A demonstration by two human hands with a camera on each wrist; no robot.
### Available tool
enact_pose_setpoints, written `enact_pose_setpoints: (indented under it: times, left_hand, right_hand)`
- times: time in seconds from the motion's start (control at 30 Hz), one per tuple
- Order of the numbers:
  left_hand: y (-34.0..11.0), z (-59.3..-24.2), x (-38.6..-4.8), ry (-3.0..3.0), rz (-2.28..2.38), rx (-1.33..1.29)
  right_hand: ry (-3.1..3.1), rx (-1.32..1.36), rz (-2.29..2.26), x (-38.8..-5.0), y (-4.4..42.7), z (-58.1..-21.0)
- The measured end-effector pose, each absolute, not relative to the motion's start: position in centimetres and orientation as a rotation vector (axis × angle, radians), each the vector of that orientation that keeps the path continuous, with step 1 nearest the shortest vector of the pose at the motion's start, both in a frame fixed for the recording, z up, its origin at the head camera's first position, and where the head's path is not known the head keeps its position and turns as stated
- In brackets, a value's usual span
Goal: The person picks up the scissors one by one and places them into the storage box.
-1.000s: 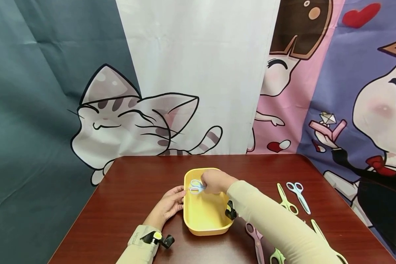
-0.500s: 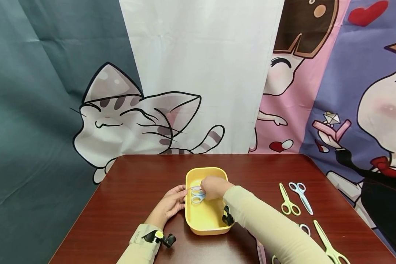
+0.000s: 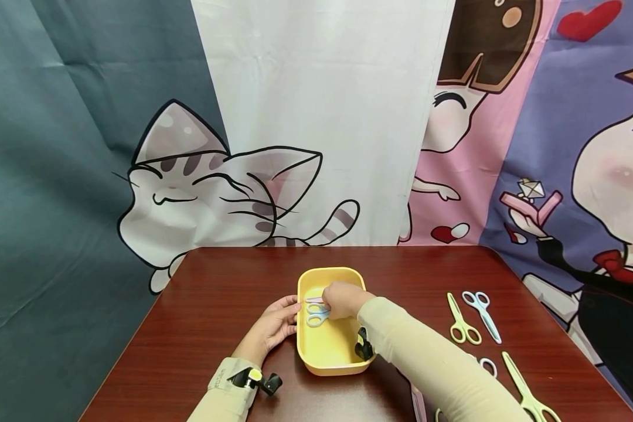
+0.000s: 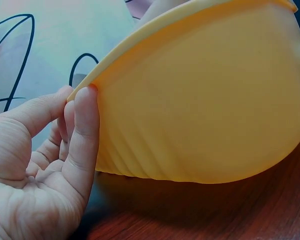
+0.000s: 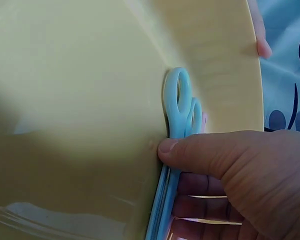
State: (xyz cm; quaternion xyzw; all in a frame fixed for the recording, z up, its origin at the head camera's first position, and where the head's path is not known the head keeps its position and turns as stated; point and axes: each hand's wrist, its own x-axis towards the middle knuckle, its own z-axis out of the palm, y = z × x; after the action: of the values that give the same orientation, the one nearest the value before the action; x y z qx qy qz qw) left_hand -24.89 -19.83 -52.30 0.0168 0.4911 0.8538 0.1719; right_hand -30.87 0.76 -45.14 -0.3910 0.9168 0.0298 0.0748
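Note:
A yellow plastic tub (image 3: 331, 351) stands in the middle of the table. With thumb and forefinger, my left hand (image 3: 269, 325) pinches the tub's left rim, seen close up in the left wrist view. Inside the tub, my right hand (image 3: 345, 299) grips a pair of light blue scissors (image 5: 177, 117) round the blades, just below the handles. In the head view the handle loops of these blue scissors (image 3: 317, 319) point left, low in the tub. Beside them shows a pale pink piece (image 3: 314, 300), mostly hidden behind the hand.
On the table's right lie small green scissors (image 3: 459, 322), blue scissors (image 3: 482, 313) and larger green scissors (image 3: 527, 390). White-blue loops (image 3: 487, 366) and a pink-purple pair (image 3: 418, 404) are partly hidden by my right sleeve (image 3: 427, 357). A printed cloth (image 3: 316, 117) hangs behind the table (image 3: 232, 275).
Over the second, the blue scissors have moved slightly down in the tub with my right hand, and the pale pink piece has come into sight. My left hand stays on the rim.

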Motion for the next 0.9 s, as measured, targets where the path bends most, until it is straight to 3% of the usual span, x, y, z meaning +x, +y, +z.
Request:
enact_pose_setpoints:
  times: [0.9]
  left_hand:
    - [-19.98,-52.89,-25.1,1.421,2.425,0.049]
  right_hand:
    - [2.725,-1.193,0.011,-31.12,0.82,-45.13]
